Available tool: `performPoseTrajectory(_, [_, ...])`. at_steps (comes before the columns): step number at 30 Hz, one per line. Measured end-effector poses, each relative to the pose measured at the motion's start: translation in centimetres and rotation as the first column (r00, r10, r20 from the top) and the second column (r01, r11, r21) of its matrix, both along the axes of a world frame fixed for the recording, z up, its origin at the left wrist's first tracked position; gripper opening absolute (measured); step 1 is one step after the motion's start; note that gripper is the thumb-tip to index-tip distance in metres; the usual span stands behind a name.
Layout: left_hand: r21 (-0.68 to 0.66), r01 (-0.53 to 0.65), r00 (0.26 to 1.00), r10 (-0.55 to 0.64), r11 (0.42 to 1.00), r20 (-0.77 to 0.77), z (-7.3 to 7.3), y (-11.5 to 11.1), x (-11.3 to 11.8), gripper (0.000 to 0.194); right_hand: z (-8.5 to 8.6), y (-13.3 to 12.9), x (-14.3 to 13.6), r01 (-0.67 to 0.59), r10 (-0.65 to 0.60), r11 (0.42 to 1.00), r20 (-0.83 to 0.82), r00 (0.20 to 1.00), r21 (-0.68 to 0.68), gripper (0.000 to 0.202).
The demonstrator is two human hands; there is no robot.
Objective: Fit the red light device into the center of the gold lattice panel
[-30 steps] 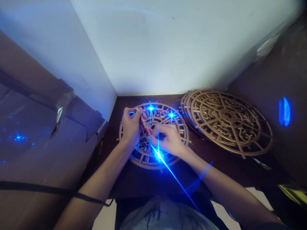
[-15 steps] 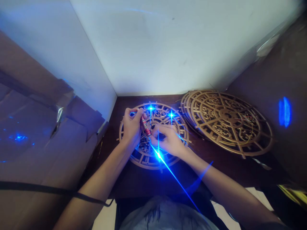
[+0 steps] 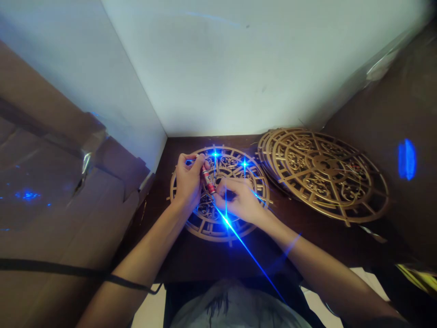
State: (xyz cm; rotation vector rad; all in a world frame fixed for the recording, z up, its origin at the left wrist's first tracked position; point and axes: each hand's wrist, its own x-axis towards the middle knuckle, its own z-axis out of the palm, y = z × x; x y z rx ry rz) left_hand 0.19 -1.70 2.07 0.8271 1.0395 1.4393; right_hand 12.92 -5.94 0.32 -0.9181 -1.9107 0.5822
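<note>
A red AA-size battery [image 3: 208, 180] is held slantwise over a round, gold-coloured openwork disc [image 3: 211, 236] on the dark table. My left hand [image 3: 188, 178] is closed around the battery's upper end, with the thumb pressed near its tip. At the lower end, the thumb and fingers of my right hand [image 3: 239, 198] pinch close to the metal base; whether they also hold a thin wire is hidden. Bright blue lights [image 3: 244, 164] shine at several spots on the disc, one of them just below my right hand.
A stack of similar gold openwork discs [image 3: 329, 171] lies at the right of the table [image 3: 300, 237]. White panels [image 3: 246, 68] rise behind, and cardboard [image 3: 51, 182] stands at the left. A black cable [image 3: 78, 272] crosses over my left forearm.
</note>
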Motion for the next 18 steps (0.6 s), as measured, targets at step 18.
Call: performPoseTrajectory(18, [0.026, -0.006, 1.000, 0.006, 1.000, -0.007, -0.35, 0.09, 0.08, 0.026, 0.02, -0.44, -0.08, 0.041, -0.041, 0.999, 0.004, 0.999, -0.010, 0.017])
